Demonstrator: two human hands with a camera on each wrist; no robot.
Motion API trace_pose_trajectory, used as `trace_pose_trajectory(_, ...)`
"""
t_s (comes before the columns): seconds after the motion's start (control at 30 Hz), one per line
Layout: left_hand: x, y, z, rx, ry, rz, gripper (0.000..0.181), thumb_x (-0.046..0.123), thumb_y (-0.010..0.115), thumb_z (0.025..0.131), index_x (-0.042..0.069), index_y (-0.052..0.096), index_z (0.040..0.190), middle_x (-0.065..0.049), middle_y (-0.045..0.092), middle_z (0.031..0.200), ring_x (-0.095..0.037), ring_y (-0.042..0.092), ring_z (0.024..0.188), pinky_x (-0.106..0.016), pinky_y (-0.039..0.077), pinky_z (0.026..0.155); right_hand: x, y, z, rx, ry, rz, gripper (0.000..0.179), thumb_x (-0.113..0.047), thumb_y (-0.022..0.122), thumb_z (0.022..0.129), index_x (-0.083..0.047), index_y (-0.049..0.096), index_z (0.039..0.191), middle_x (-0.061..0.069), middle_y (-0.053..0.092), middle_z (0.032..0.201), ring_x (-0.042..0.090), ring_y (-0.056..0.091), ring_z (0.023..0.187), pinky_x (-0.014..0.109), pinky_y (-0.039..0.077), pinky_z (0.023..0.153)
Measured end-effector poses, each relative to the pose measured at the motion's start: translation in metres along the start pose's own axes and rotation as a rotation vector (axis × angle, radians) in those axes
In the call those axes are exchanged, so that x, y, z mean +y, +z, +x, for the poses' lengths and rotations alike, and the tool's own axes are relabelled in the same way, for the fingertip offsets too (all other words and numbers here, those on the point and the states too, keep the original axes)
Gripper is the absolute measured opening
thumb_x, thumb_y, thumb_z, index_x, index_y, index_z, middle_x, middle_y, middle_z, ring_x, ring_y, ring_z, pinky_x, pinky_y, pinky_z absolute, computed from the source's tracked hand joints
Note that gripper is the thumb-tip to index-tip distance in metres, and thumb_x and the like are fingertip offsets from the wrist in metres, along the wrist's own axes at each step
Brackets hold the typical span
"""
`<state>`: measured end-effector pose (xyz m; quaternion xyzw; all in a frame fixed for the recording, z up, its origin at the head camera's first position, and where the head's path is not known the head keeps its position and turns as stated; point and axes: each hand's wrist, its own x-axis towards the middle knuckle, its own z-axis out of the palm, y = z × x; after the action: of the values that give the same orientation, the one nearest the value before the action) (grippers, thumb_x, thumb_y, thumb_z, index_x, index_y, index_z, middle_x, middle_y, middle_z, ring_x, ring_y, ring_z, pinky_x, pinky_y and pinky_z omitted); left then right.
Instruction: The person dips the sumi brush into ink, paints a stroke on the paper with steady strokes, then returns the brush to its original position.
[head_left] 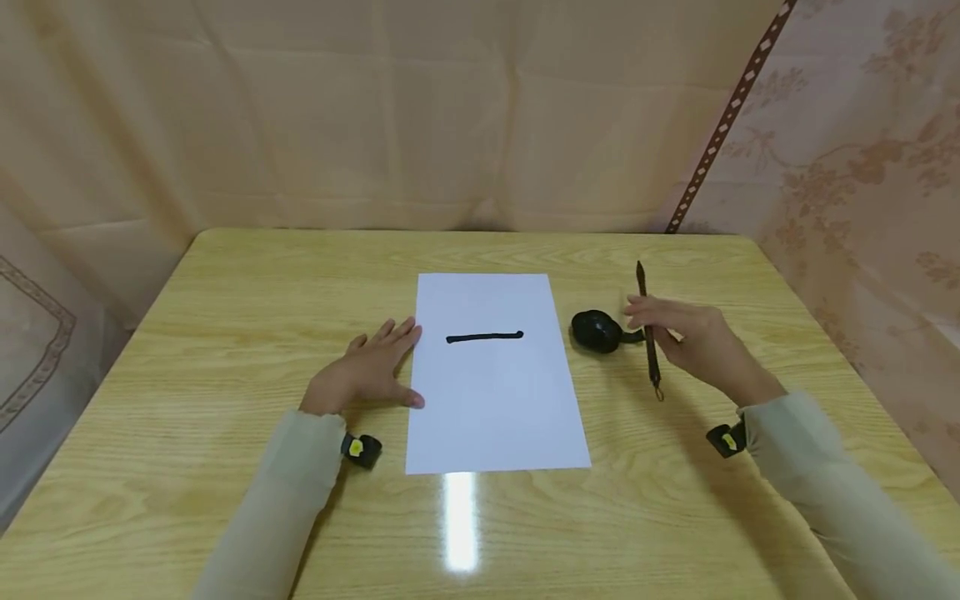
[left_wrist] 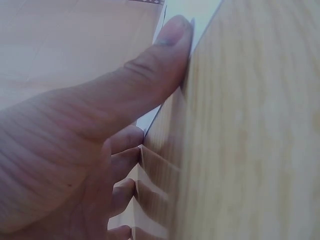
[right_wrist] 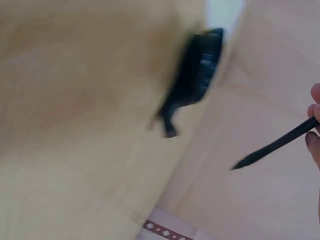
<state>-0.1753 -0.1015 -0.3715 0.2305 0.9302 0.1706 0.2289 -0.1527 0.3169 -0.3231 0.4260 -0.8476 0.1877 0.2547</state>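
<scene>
A white sheet of paper (head_left: 491,417) lies on the table, crossed by one thick black horizontal stroke (head_left: 484,337). My left hand (head_left: 367,371) is spread at the sheet's left side, with thumb and fingertips on that edge; the left wrist view shows the thumb (left_wrist: 145,75) straight along it. On the right, my right hand (head_left: 693,337) pinches a dark writing brush (head_left: 651,354) between thumb and fingers. Its pointed tip is directed away from me, and a small loop hangs at the near end. In the right wrist view the brush (right_wrist: 275,146) shows its tip.
Between the sheet and my right hand sits a round, glossy black dish (head_left: 596,332) with a short handle. The wooden table (head_left: 225,333) ends at a beige curtain (head_left: 337,125) behind. A patterned cloth (head_left: 862,167) hangs along the right side.
</scene>
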Motion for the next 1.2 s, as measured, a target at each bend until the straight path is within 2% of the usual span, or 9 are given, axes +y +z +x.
trace_pose_trajectory(0.1, 0.001, 0.000, 0.000, 0.001, 0.002, -0.005, 0.109, 0.048, 0.074, 0.077, 0.008, 0.008, 0.154, -0.009, -0.001, 0.162, -0.036, -0.006, 0.147, -0.065, 0.000, 0.112, -0.001, 0.001, -0.015, -0.092, -0.047, 0.003, 0.017, 0.007, 0.058, 0.089, -0.001, 0.071, 0.096, 0.018, 0.069, 0.107, -0.010, 0.037, 0.128, 0.001, 0.038, 0.090)
trace_pose_trajectory(0.17, 0.001, -0.001, 0.000, 0.000, 0.002, -0.006, 0.109, 0.048, 0.074, 0.077, 0.009, 0.008, 0.154, -0.009, -0.001, 0.162, -0.036, -0.006, 0.147, -0.065, 0.000, 0.112, -0.002, 0.001, -0.025, -0.148, -0.071, 0.008, 0.031, -0.011, 0.043, 0.100, 0.000, 0.071, 0.098, 0.017, 0.069, 0.108, -0.008, 0.034, 0.131, 0.001, 0.034, 0.095)
trace_pose_trajectory(0.2, 0.001, -0.001, 0.000, 0.000, 0.002, -0.008, 0.109, 0.048, 0.074, 0.077, 0.008, 0.008, 0.154, -0.009, -0.001, 0.162, -0.036, -0.006, 0.147, -0.065, 0.000, 0.112, -0.002, 0.001, -0.029, -0.173, -0.080, 0.008, 0.030, -0.011, 0.043, 0.100, 0.001, 0.071, 0.099, 0.017, 0.068, 0.108, -0.007, 0.032, 0.133, 0.002, 0.035, 0.095)
trace_pose_trajectory(0.23, 0.001, -0.001, -0.001, -0.002, -0.002, -0.008, 0.109, 0.047, 0.074, 0.077, 0.008, 0.007, 0.154, -0.009, -0.002, 0.162, -0.036, -0.007, 0.147, -0.065, 0.000, 0.112, -0.003, 0.001, -0.033, -0.195, -0.090, -0.003, 0.027, -0.010, 0.046, 0.099, 0.000, 0.071, 0.100, 0.016, 0.068, 0.108, -0.007, 0.031, 0.133, 0.004, 0.039, 0.093)
trace_pose_trajectory(0.3, 0.001, -0.002, -0.001, -0.001, -0.007, -0.004, 0.109, 0.047, 0.075, 0.077, 0.009, 0.007, 0.154, -0.009, -0.002, 0.162, -0.036, -0.007, 0.147, -0.065, 0.000, 0.112, -0.005, 0.000, -0.038, -0.235, -0.097, -0.027, 0.019, 0.008, 0.063, 0.085, 0.000, 0.071, 0.100, 0.014, 0.068, 0.109, -0.004, 0.034, 0.133, 0.011, 0.047, 0.087)
trace_pose_trajectory(0.4, 0.001, -0.003, -0.002, -0.001, -0.009, -0.006, 0.109, 0.047, 0.075, 0.077, 0.008, 0.007, 0.154, -0.009, -0.002, 0.162, -0.036, -0.007, 0.147, -0.065, 0.000, 0.112, -0.008, 0.000, -0.043, -0.274, -0.096, -0.078, 0.055, 0.023, 0.076, 0.051, 0.000, 0.072, 0.101, 0.013, 0.068, 0.111, 0.009, 0.049, 0.128, 0.024, 0.054, 0.075)
trace_pose_trajectory(0.6, 0.001, -0.003, -0.003, -0.001, -0.011, -0.011, 0.109, 0.045, 0.075, 0.077, 0.009, 0.008, 0.154, -0.008, -0.002, 0.162, -0.035, -0.007, 0.148, -0.065, -0.001, 0.112, -0.010, 0.002, -0.052, -0.351, -0.065, -0.096, 0.055, 0.022, 0.075, 0.054, 0.000, 0.071, 0.104, 0.015, 0.067, 0.115, 0.035, 0.064, 0.104, 0.031, 0.056, 0.069)
trace_pose_trajectory(1.0, 0.001, -0.003, -0.003, 0.004, -0.006, -0.026, 0.108, 0.045, 0.075, 0.077, 0.009, 0.008, 0.154, -0.008, -0.001, 0.162, -0.035, -0.007, 0.148, -0.065, -0.001, 0.112, -0.012, 0.013, -0.060, -0.414, -0.082, -0.121, 0.046, 0.017, 0.072, 0.061, -0.002, 0.072, 0.103, 0.014, 0.068, 0.114, 0.033, 0.065, 0.102, 0.039, 0.056, 0.076)
trace_pose_trajectory(1.2, 0.001, -0.002, -0.003, 0.004, -0.013, -0.029, 0.108, 0.044, 0.076, 0.077, 0.009, 0.008, 0.154, -0.008, -0.001, 0.162, -0.034, -0.006, 0.148, -0.064, -0.001, 0.113, -0.010, 0.018, -0.064, -0.421, -0.139, -0.148, 0.042, 0.012, 0.073, 0.061, -0.002, 0.072, 0.100, 0.012, 0.068, 0.113, 0.031, 0.066, 0.103, 0.037, 0.056, 0.077)
